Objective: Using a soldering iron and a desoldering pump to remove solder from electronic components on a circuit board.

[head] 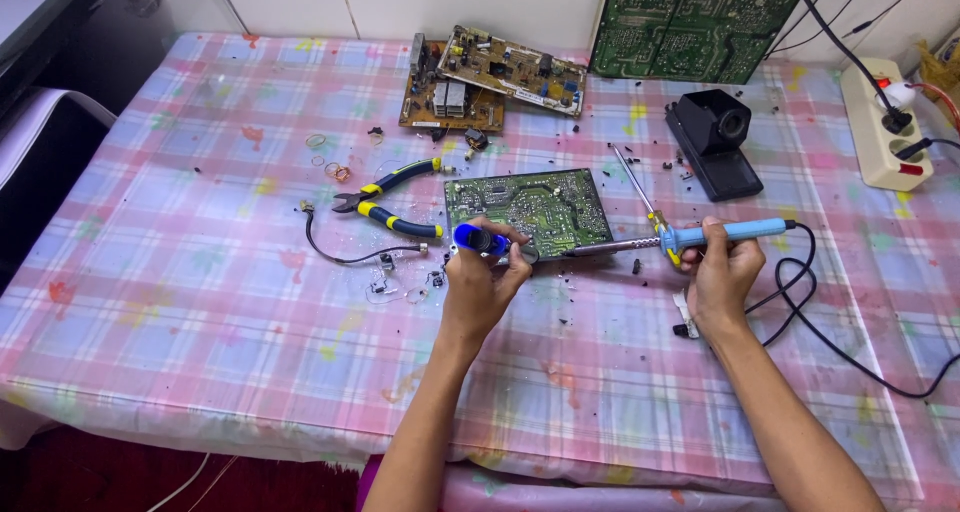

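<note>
Two hands grip tools — left hand (480, 277) a blue pump (480, 239), right hand (722, 272) a soldering iron (700, 236).

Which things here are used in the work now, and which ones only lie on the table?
In use:
left hand holding a blue tool
right hand holding the soldering iron
green circuit board

Lying about:
pliers
two brown boards
black stand
power strip

Pink and blue plaid tablecloth (200, 272)
Green circuit board (527, 210); at three o'clock light-blue soldering iron (700, 236); at nine o'clock blue-and-yellow pliers (390, 197)
</note>
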